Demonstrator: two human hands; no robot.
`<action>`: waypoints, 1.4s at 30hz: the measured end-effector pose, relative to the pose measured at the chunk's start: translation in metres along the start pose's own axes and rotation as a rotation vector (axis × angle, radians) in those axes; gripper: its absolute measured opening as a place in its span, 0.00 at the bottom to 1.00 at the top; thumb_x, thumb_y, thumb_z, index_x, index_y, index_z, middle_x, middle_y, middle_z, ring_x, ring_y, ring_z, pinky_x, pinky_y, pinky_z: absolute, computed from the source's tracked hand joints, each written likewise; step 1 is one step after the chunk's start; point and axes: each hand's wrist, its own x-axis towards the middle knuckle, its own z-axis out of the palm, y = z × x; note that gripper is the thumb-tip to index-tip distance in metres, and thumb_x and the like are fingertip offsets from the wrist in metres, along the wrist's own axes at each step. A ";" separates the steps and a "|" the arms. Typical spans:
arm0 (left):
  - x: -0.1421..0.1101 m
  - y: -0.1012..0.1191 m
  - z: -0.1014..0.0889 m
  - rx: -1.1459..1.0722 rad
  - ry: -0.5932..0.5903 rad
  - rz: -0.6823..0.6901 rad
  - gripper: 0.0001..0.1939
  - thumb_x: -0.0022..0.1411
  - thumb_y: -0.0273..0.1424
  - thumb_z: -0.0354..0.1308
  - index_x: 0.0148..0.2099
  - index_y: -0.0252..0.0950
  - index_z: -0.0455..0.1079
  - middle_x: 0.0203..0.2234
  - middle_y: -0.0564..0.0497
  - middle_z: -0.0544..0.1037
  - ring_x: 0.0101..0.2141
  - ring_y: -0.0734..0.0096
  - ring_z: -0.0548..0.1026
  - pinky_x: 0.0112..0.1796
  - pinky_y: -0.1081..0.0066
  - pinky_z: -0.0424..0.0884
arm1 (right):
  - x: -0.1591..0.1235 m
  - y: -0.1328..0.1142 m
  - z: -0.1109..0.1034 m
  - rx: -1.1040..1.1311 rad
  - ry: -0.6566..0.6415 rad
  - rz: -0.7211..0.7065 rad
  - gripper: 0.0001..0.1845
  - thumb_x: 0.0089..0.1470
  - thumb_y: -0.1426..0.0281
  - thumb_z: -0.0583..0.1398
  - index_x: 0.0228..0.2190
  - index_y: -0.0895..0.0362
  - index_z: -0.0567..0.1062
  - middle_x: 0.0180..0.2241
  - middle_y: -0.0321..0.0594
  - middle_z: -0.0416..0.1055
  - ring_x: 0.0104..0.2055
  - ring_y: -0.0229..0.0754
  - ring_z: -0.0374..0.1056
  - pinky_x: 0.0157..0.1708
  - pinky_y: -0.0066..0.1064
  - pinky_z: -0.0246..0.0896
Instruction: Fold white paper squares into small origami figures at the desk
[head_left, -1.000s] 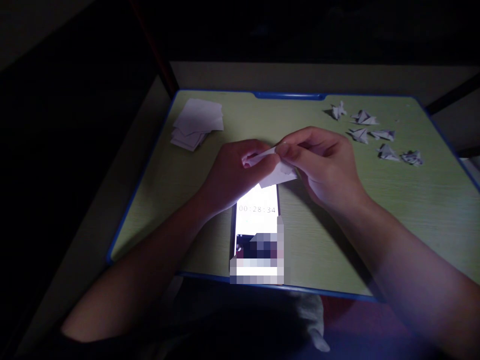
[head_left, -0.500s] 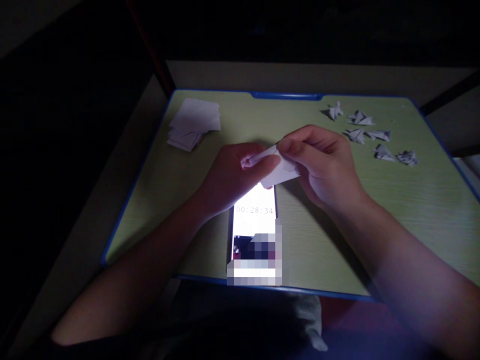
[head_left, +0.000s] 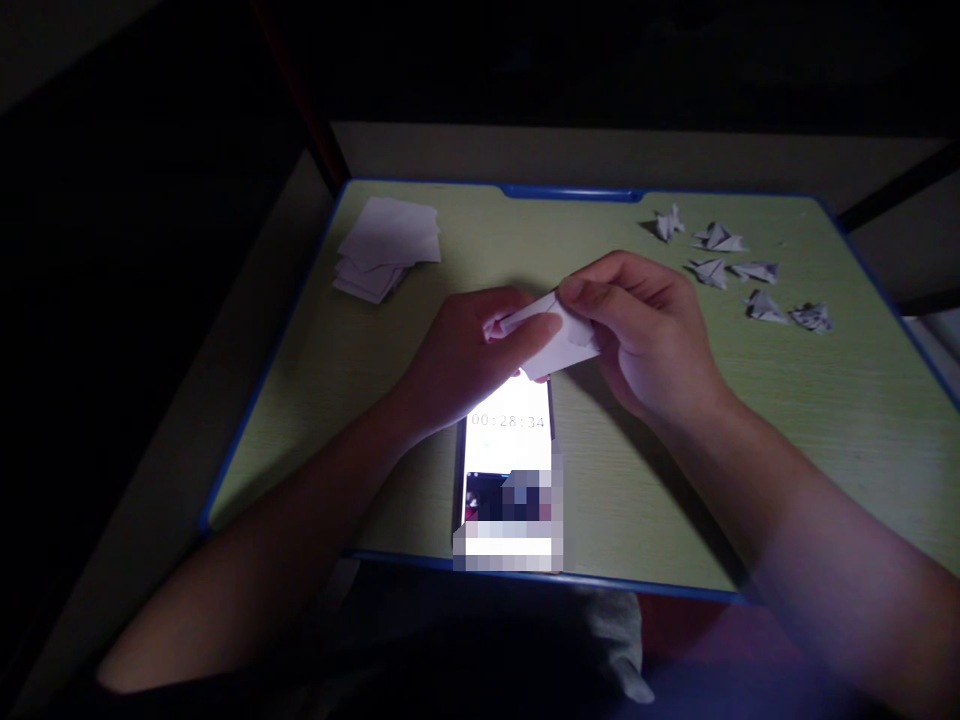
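Observation:
Between my hands is a folded piece of white paper (head_left: pixel 564 345), held above the upper part of a lit phone. My left hand (head_left: pixel 480 345) is closed on its left side, the thumb lying across the front face. Thumb and fingers of my right hand (head_left: pixel 649 330) pinch the paper's upper right edge. Some of the fingers behind the paper are hidden. The phone (head_left: pixel 506 445) lies on the table below, its bright screen reading 00:28:34, with its lower part blurred out.
A loose stack of white paper sheets (head_left: pixel 390 235) lies at the back left of the pale green table (head_left: pixel 337 450), which has a blue rim. Several small folded paper figures (head_left: pixel 718 238) are scattered at the back right. A blue handle piece (head_left: pixel 574 193) sits in the far edge.
Almost nothing differs. Both hands keep their hold on the paper, and its lower edge sits very slightly lower than before.

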 end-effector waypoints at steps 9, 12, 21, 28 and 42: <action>0.000 0.003 0.001 -0.097 -0.028 -0.080 0.12 0.61 0.33 0.56 0.28 0.32 0.71 0.18 0.54 0.75 0.20 0.79 0.74 0.20 0.81 0.67 | 0.000 0.002 0.001 0.035 0.003 -0.036 0.06 0.48 0.72 0.68 0.22 0.56 0.78 0.17 0.30 0.70 0.17 0.30 0.61 0.17 0.25 0.52; 0.000 0.002 0.000 -0.115 0.000 -0.079 0.12 0.61 0.32 0.57 0.27 0.31 0.71 0.17 0.55 0.74 0.20 0.79 0.74 0.20 0.82 0.67 | 0.000 0.003 -0.001 0.031 -0.023 -0.015 0.04 0.48 0.71 0.68 0.24 0.56 0.80 0.19 0.31 0.73 0.19 0.31 0.65 0.18 0.24 0.57; -0.001 0.000 -0.004 -0.101 -0.030 -0.145 0.15 0.62 0.34 0.56 0.27 0.30 0.72 0.17 0.52 0.76 0.19 0.80 0.73 0.20 0.81 0.67 | 0.003 0.011 -0.005 0.008 -0.045 0.082 0.01 0.46 0.71 0.68 0.26 0.56 0.82 0.21 0.33 0.77 0.21 0.31 0.69 0.21 0.24 0.62; -0.001 0.003 -0.005 -0.068 -0.034 -0.139 0.15 0.62 0.34 0.55 0.26 0.31 0.71 0.17 0.52 0.75 0.18 0.79 0.72 0.21 0.80 0.67 | 0.003 0.010 -0.005 -0.002 -0.055 0.064 0.01 0.47 0.71 0.68 0.27 0.55 0.83 0.22 0.34 0.78 0.21 0.31 0.69 0.22 0.24 0.62; 0.002 -0.003 -0.002 -0.021 -0.039 -0.057 0.10 0.59 0.31 0.57 0.27 0.31 0.71 0.17 0.55 0.74 0.19 0.80 0.72 0.20 0.81 0.66 | 0.002 0.007 -0.004 -0.098 -0.025 0.033 0.07 0.48 0.64 0.68 0.25 0.55 0.82 0.22 0.35 0.77 0.21 0.33 0.67 0.19 0.26 0.60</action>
